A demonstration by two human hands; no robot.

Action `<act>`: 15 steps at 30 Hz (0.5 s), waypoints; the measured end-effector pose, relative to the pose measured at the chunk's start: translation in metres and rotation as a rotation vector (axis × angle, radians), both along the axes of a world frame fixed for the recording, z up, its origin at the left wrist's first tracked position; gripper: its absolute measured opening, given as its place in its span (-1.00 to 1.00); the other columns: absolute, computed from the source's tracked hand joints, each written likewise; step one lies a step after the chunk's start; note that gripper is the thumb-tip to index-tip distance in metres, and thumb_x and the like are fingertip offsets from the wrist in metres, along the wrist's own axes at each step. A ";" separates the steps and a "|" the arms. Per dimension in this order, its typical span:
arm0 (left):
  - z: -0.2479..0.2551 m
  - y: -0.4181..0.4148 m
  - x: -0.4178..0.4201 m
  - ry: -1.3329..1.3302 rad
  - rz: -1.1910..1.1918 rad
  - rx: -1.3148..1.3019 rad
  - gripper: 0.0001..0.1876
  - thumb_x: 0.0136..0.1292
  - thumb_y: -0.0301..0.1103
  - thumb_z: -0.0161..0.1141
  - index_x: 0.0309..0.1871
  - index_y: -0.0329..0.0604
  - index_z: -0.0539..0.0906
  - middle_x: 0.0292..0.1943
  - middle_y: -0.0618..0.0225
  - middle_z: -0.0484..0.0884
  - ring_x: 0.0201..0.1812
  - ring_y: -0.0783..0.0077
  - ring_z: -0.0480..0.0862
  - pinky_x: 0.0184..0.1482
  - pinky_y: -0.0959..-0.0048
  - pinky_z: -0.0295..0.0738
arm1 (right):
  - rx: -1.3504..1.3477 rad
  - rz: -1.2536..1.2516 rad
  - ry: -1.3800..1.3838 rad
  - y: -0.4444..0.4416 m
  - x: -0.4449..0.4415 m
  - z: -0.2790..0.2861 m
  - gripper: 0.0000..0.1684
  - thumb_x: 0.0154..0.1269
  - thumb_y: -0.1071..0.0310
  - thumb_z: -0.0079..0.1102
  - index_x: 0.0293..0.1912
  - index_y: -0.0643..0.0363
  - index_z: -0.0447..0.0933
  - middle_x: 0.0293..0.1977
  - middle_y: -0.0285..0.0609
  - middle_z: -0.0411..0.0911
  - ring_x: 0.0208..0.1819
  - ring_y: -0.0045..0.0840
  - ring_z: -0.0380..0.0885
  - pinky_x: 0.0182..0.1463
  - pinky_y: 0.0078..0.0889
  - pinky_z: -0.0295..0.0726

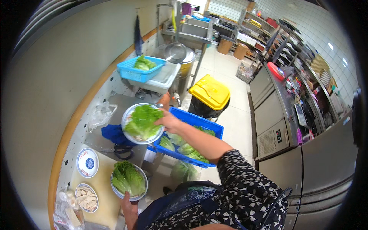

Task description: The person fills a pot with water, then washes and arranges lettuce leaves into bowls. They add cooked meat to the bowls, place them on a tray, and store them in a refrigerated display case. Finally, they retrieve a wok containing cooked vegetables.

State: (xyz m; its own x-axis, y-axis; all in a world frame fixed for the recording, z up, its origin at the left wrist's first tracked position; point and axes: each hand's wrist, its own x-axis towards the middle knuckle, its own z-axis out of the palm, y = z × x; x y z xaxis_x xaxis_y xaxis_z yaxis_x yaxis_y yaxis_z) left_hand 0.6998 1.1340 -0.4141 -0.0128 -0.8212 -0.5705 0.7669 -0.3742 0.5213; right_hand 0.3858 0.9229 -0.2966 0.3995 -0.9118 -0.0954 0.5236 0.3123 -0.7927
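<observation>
In my left hand (130, 205) is the rim of a white bowl (146, 184) with lettuce leaves (126, 178) in it, held over the edge of the cutting board (106, 187). My right hand (168, 122) grips the right rim of a second white bowl (128, 110), which also holds green lettuce (143, 120); it is above the steel table beside a blue cloth (113, 134). A patterned dish (87, 163) and a bowl of pale sliced food (86, 198) stand on the board. The blue crate (220, 132) below my right forearm contains more lettuce (187, 149).
A light blue basket (141, 73) with lettuce rests on a white lidded container (168, 79). A yellow-lidded bin (211, 90) stands beyond the crate. Clear plastic bags (100, 115) lie by the wall. Steel cabinets (279, 138) line the right side.
</observation>
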 end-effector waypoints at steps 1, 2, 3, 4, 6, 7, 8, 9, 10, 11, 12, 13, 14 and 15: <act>0.006 -0.006 -0.015 0.002 -0.038 -0.016 -0.51 0.15 -0.53 -0.06 0.19 -0.19 0.16 0.03 0.12 0.35 -0.03 0.09 0.45 -0.12 0.00 0.45 | 0.091 -0.265 0.432 0.012 -0.032 -0.004 -0.45 -0.05 0.72 -0.03 -0.01 0.09 0.26 -0.22 -0.20 0.43 -0.18 -0.44 0.48 -0.35 -0.41 0.57; 0.008 -0.008 -0.029 0.009 -0.059 -0.032 -0.51 0.14 -0.55 -0.06 0.18 -0.21 0.17 0.02 0.11 0.36 -0.04 0.09 0.46 -0.12 0.02 0.45 | 0.152 -0.312 0.398 0.033 -0.050 0.021 -0.47 -0.06 0.72 -0.02 -0.04 0.08 0.27 -0.25 -0.21 0.42 -0.25 -0.44 0.49 -0.44 -0.42 0.55; 0.005 -0.011 -0.044 -0.022 -0.090 -0.065 -0.50 0.13 -0.58 -0.06 0.18 -0.21 0.17 0.02 0.12 0.37 -0.03 0.10 0.46 -0.11 0.04 0.46 | 0.131 -0.367 0.482 0.050 -0.075 0.033 -0.49 -0.07 0.71 0.00 -0.08 0.08 0.27 -0.28 -0.22 0.42 -0.29 -0.45 0.49 -0.49 -0.43 0.53; 0.000 -0.016 -0.057 -0.053 -0.115 -0.099 -0.50 0.12 -0.61 -0.06 0.18 -0.21 0.18 0.02 0.12 0.37 -0.03 0.11 0.46 -0.11 0.06 0.46 | 0.120 -0.418 0.567 0.067 -0.099 0.045 -0.51 -0.09 0.70 0.01 -0.11 0.08 0.28 -0.31 -0.23 0.42 -0.33 -0.45 0.50 -0.55 -0.44 0.52; 0.020 -0.015 -0.098 -0.186 -0.181 -0.062 -0.44 0.06 -0.70 -0.07 0.18 -0.18 0.19 0.02 0.15 0.37 -0.02 0.15 0.46 -0.08 0.13 0.46 | -0.044 -0.576 0.924 0.087 -0.174 -0.013 -0.55 -0.13 0.64 0.07 -0.16 0.11 0.29 -0.35 -0.18 0.43 -0.33 -0.44 0.48 -0.46 -0.43 0.49; 0.028 -0.015 -0.123 -0.173 -0.209 -0.156 -0.41 0.02 -0.73 -0.07 0.19 -0.16 0.20 0.03 0.16 0.37 -0.01 0.16 0.45 -0.06 0.14 0.45 | -0.123 -0.687 1.108 0.092 -0.219 -0.046 -0.56 -0.16 0.60 0.11 -0.18 0.13 0.29 -0.37 -0.14 0.44 -0.31 -0.41 0.47 -0.36 -0.40 0.49; 0.030 -0.014 -0.140 -0.222 -0.202 -0.180 -0.38 -0.02 -0.75 -0.08 0.19 -0.13 0.20 0.04 0.18 0.36 0.01 0.18 0.44 -0.04 0.16 0.43 | -0.186 -0.791 1.285 0.093 -0.257 -0.084 -0.57 -0.18 0.56 0.15 -0.21 0.16 0.30 -0.38 -0.09 0.45 -0.29 -0.38 0.46 -0.27 -0.37 0.48; 0.032 -0.012 -0.152 -0.282 -0.179 -0.194 -0.34 -0.06 -0.78 -0.08 0.20 -0.10 0.21 0.06 0.20 0.35 0.03 0.19 0.43 -0.01 0.19 0.42 | -0.268 -0.819 1.364 0.094 -0.272 -0.088 -0.53 -0.18 0.54 0.16 -0.15 0.19 0.30 -0.30 0.02 0.47 -0.22 -0.23 0.47 -0.13 -0.29 0.43; 0.033 -0.015 -0.169 -0.384 -0.151 -0.138 -0.30 -0.11 -0.79 -0.08 0.20 -0.07 0.22 0.09 0.23 0.33 0.05 0.21 0.40 0.03 0.22 0.39 | -0.252 -0.753 1.409 0.094 -0.294 -0.088 -0.46 -0.16 0.55 0.13 -0.07 0.24 0.27 -0.22 0.13 0.45 -0.12 -0.11 0.43 -0.05 -0.27 0.39; 0.047 -0.016 -0.191 -0.392 -0.102 -0.100 -0.31 -0.08 -0.77 -0.05 0.21 -0.07 0.20 0.09 0.23 0.34 0.06 0.24 0.40 0.03 0.25 0.40 | -0.252 -0.738 1.480 0.099 -0.300 -0.078 -0.41 -0.14 0.57 0.07 0.00 0.26 0.21 -0.19 0.18 0.42 -0.09 -0.05 0.40 -0.04 -0.23 0.38; 0.062 -0.015 -0.213 -0.431 -0.104 -0.073 -0.34 -0.06 -0.75 -0.04 0.19 -0.07 0.23 0.07 0.25 0.36 0.05 0.26 0.41 0.01 0.30 0.41 | -0.379 -0.756 1.561 0.108 -0.312 -0.071 -0.39 -0.12 0.59 -0.01 0.04 0.26 0.16 -0.16 0.23 0.39 -0.08 0.00 0.38 -0.05 -0.19 0.38; 0.055 -0.021 -0.216 -0.503 -0.072 -0.150 -0.41 -0.05 -0.75 -0.02 0.14 -0.16 0.29 0.01 0.21 0.42 -0.03 0.24 0.47 -0.04 0.33 0.44 | -0.414 -0.755 1.579 0.111 -0.316 -0.052 -0.43 -0.10 0.59 -0.05 0.02 0.22 0.17 -0.20 0.24 0.41 -0.13 0.03 0.40 -0.10 -0.13 0.40; 0.060 -0.031 -0.222 -0.641 -0.089 -0.150 -0.45 -0.07 -0.76 -0.03 0.09 -0.28 0.32 -0.05 0.15 0.46 -0.13 0.24 0.52 -0.09 0.35 0.45 | -0.313 -0.655 1.576 0.117 -0.317 -0.023 -0.48 -0.08 0.57 -0.07 -0.02 0.18 0.19 -0.27 0.24 0.43 -0.18 0.04 0.42 -0.14 -0.08 0.40; 0.069 -0.037 -0.237 -0.766 -0.104 -0.279 -0.51 -0.10 -0.72 0.01 0.03 -0.38 0.37 -0.14 0.11 0.52 -0.19 0.24 0.55 -0.15 0.38 0.45 | -0.600 -0.830 1.556 0.120 -0.331 -0.022 -0.54 -0.06 0.55 -0.08 -0.07 0.11 0.21 -0.33 0.21 0.45 -0.24 0.03 0.43 -0.18 -0.04 0.39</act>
State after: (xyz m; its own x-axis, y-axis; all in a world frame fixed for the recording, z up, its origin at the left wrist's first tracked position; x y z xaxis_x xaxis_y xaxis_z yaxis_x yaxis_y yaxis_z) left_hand 0.4632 1.0972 -0.3450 0.2128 -0.9504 -0.2269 0.1295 -0.2027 0.9706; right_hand 0.0548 1.0425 -0.3185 -0.2290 -0.8493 0.4757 -0.8364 -0.0784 -0.5426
